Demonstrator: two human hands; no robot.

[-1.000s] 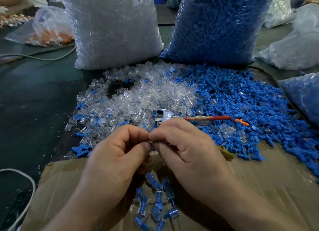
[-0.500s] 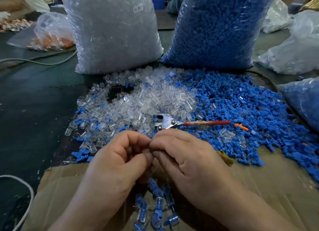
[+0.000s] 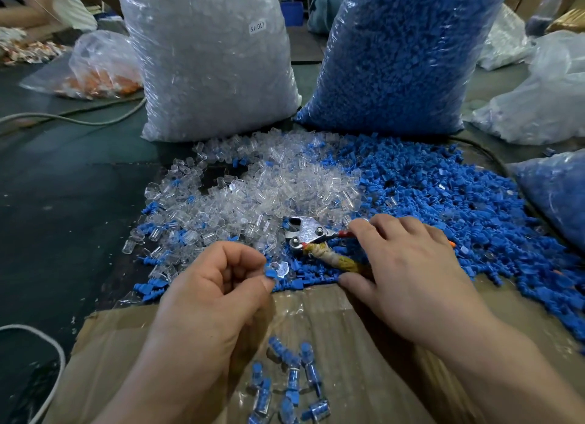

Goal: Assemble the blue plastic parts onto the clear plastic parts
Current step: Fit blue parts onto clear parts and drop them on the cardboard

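Several finished blue-in-clear plastic pieces (image 3: 292,382) lie on the brown cardboard sheet (image 3: 329,328). Our left hand (image 3: 215,297) pinches one blue-capped clear part (image 3: 273,271); our right hand (image 3: 408,265) lies spread, gripping nothing. Piles of clear plastic shells (image 3: 278,183) and blue plastic plugs (image 3: 443,195) remain.

Clear plastic parts (image 3: 269,186) heaped left, blue plastic parts (image 3: 443,195) heaped right, mingling between; joined pieces (image 3: 292,381) lie nearer on cardboard (image 3: 335,335).
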